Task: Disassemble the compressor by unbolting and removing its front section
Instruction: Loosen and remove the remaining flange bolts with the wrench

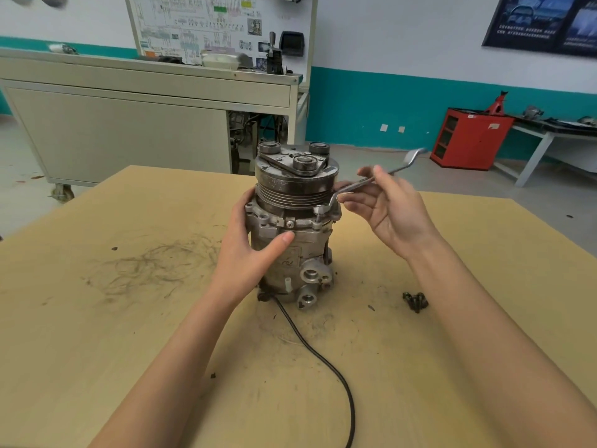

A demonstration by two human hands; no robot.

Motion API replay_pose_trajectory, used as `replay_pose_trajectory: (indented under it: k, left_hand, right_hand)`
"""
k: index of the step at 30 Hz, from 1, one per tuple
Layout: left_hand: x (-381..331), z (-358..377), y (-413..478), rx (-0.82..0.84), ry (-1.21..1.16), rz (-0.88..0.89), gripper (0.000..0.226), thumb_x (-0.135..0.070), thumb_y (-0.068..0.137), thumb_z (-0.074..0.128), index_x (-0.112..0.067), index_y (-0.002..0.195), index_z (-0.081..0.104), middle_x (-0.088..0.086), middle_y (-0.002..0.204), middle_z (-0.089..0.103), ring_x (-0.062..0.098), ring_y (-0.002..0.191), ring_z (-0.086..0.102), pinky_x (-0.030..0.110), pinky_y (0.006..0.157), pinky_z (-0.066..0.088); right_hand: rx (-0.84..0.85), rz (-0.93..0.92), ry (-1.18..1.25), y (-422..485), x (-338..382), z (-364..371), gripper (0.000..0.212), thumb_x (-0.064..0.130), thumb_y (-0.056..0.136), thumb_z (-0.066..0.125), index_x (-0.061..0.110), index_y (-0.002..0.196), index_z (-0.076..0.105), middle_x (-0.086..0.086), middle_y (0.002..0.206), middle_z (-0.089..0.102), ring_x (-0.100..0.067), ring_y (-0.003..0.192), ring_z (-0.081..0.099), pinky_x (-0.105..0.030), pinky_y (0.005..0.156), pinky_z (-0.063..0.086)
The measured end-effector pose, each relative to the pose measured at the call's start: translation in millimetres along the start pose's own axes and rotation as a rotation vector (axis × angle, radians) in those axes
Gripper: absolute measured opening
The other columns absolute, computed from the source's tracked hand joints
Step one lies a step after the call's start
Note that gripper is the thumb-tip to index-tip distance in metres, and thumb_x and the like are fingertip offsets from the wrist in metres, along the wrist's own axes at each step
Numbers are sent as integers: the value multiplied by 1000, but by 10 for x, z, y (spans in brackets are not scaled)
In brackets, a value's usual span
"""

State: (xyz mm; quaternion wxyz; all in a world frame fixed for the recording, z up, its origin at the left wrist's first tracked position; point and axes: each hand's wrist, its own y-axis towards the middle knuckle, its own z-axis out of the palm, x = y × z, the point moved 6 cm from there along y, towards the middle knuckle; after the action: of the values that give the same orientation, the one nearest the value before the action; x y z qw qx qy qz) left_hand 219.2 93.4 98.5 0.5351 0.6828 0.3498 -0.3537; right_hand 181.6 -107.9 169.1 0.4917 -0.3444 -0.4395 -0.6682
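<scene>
I see the dirty grey compressor [310, 240] upright, ribbed pulley on top; my left hand [245, 257] wraps its fingers around it, my right hand [391, 215] pinches the wrench [400, 169].

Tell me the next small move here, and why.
Probably swing the wrench to loosen the flange bolt: its ring end sits on that bolt, the right hand holds the shank, and the left hand braces the compressor.

Your left hand [248, 250] grips the upright compressor [292, 185], thumb laid across its body. Your right hand [389, 211] pinches the wrench [400, 169]; just below those fingertips, its ring end seems seated on a flange bolt [318, 218].
</scene>
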Motion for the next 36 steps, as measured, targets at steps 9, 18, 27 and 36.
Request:
replay_pose_trajectory:
  k: [9,18,27,36]
  left_hand:
    - [-20,2,-9,7,2,6,91,-62,67,69,-40,144,26,-17,140,43,-4,128,43,24,106,38]
    - [14,1,3,-3,12,31,84,-64,68,68,-40,140,30,-30,132,45,-20,117,43,-2,89,35]
    - [33,23,55,5,-64,10,82,-52,63,77,-55,131,32,-11,137,51,4,125,50,26,102,42]
    - [-23,8,-1,8,-13,12,89,-64,64,68,-43,140,26,-24,134,43,-11,125,42,15,100,37]
  right_hand:
    - [-22,-870,-926,-501,621,590,21,20,93,51,3,90,63,-9,70,67,-14,60,69,-32,54,58]
    - [36,-1278,-1462,-849,394,998,25,19,87,60,-1,76,68,-11,61,61,-23,46,56,-26,40,45]
    - [-7,-1361,-1529,-975,81,968,24,19,92,60,1,80,70,-13,72,65,-20,54,60,-28,46,52]
    - [-12,74,84,-147,-140,-97,28,10,101,30,6,88,54,-13,80,73,-22,71,71,-24,60,55]
